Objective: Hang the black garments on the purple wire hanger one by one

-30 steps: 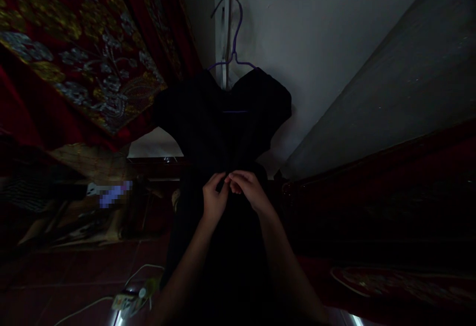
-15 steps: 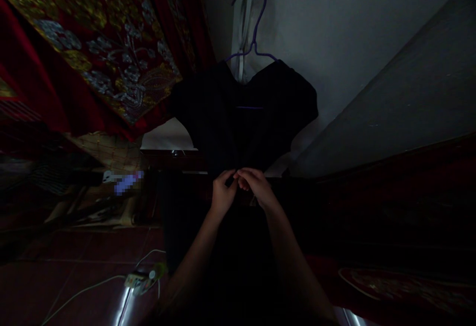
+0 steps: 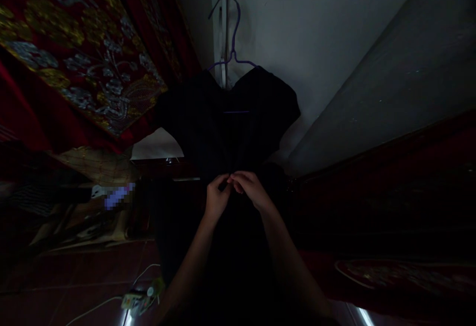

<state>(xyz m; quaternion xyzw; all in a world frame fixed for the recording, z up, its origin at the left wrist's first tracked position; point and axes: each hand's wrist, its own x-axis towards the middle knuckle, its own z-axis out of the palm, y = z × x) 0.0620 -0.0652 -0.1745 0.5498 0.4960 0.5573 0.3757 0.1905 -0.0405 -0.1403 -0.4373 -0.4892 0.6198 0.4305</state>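
A black short-sleeved garment (image 3: 267,103) with a V-shaped neck hangs on a purple hanger (image 3: 234,43) against the wall. At the bottom of its neckline my left hand (image 3: 217,194) pinches the front edge of the cloth. My right hand (image 3: 248,186) meets it there, fingertips closed on the same spot and touching the left fingers. Whether a button or other fastening lies between the fingertips is too dark to see. The lower part of the garment merges into the shadow around my forearms.
Red cloth with gold and silver embroidery (image 3: 85,53) hangs at the left. A pale pipe (image 3: 224,28) runs down the grey wall (image 3: 316,28). On the tiled floor (image 3: 85,286) at lower left lies a power strip (image 3: 136,302) with cords. Dark red furniture stands at the right.
The view has shifted, so the garment and hanger appear further left and slightly lower. Both hands stay pinched together at the neckline's base, and the cloth edges look closer together there.
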